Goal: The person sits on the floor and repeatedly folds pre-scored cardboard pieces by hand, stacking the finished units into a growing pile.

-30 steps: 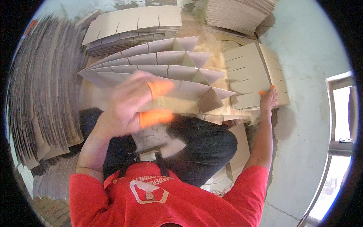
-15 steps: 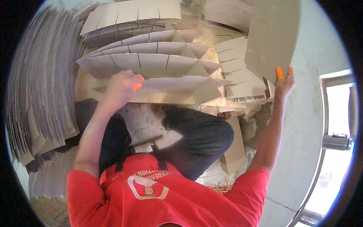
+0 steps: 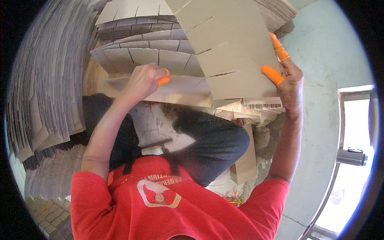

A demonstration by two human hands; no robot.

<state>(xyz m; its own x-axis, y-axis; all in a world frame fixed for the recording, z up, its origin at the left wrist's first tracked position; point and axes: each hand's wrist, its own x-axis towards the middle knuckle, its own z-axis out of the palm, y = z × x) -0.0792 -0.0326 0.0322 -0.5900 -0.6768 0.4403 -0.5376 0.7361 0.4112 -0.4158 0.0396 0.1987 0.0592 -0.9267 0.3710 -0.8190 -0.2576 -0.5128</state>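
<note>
My left hand (image 3: 149,81) is closed, its thumb and finger in orange covers, pinching the upper edge of the nearest upright cardboard strip (image 3: 184,85). Behind that strip stand several more slotted cardboard strips (image 3: 144,57), roughly parallel and slightly bowed. My right hand (image 3: 289,76), also with orange covers on the thumb and a finger, grips a large slotted cardboard sheet (image 3: 236,48) by its right edge. The sheet slants in front of the strips' right ends and hides them. Slots run in from its left side.
Tall stacks of cardboard (image 3: 48,80) fill the left side. Slotted sheets lie piled (image 3: 132,14) at the back, another pile (image 3: 276,14) at the back right. More pieces (image 3: 264,106) lie beneath the held sheet. A pale wall (image 3: 316,120) bounds the right side.
My right hand has swung the cardboard sheet leftward, from beside the wall to over the strips' right ends. My left hand keeps its pinch, appearing slightly farther right in view.
</note>
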